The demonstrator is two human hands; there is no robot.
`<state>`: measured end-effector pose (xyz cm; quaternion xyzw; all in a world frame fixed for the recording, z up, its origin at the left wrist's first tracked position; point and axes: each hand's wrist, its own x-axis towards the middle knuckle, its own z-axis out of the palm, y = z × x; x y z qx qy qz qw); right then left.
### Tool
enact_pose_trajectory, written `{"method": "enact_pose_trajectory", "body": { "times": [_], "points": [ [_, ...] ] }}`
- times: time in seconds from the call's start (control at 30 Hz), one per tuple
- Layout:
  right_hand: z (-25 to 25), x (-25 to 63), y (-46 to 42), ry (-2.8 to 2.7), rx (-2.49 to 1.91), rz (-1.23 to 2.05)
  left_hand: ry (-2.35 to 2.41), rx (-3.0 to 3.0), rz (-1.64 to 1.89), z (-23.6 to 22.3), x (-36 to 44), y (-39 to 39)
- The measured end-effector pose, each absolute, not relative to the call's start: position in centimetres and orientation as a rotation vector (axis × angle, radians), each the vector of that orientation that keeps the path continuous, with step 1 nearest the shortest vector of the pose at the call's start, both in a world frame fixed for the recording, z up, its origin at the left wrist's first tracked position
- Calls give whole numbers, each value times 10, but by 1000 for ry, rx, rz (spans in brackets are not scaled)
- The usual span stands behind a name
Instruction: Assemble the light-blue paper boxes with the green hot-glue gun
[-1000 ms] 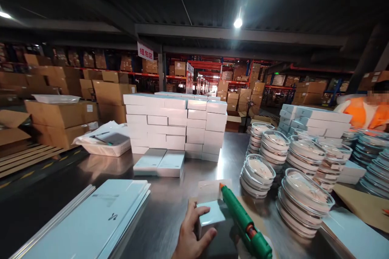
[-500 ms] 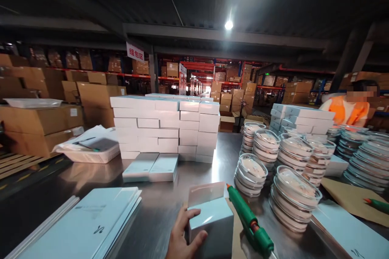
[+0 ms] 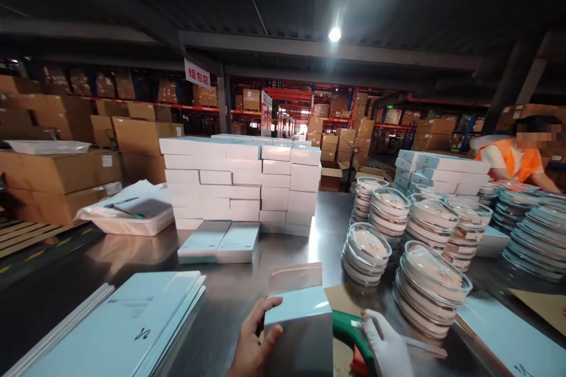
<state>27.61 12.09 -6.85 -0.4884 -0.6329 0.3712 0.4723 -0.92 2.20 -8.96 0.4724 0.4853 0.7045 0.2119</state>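
Box [image 3: 298,336] is at the near middle of the head view, over the metal surface [image 3: 227,312], its far flap [image 3: 297,275] raised; its base is out of frame. Of the hands, the bare left hand [image 3: 254,341] grasps the box by its left side, thumb on the near face and a finger at the top edge. The white-gloved right hand [image 3: 390,346] grasps the green glue gun [image 3: 347,324] just right of the box; a clear stick [image 3: 428,347] juts out to the right. Flat packs [image 3: 119,324] lie near left. Farther off, stacked boxes [image 3: 245,191] form a wall, with two boxes lying before it and a white basket [image 3: 154,224] to its left. Tubs [image 3: 435,288] stand piled on the right. Far right, a person in an orange vest [image 3: 524,162] leans over.
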Motion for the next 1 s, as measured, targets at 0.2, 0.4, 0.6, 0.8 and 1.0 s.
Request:
{"method": "enact_pose_trajectory", "body": {
  "times": [0.2,0.4,0.6,0.8,1.0],
  "points": [
    [-36,191,103,-1556,-674,1441,1397,1419,1886,-112,-23,28],
    [-14,206,105,-1883,-592,1289,1038,1431,1976,-95,-16,30],
    [-59,229,115,-2084,-458,811,763,1618,2025,-78,-21,34],
    [-49,224,104,-2132,-309,855,750,1977,1741,-61,-35,35],
    [-63,233,108,-2185,-330,725,745,2094,1673,-56,-41,36]
  ]
}}
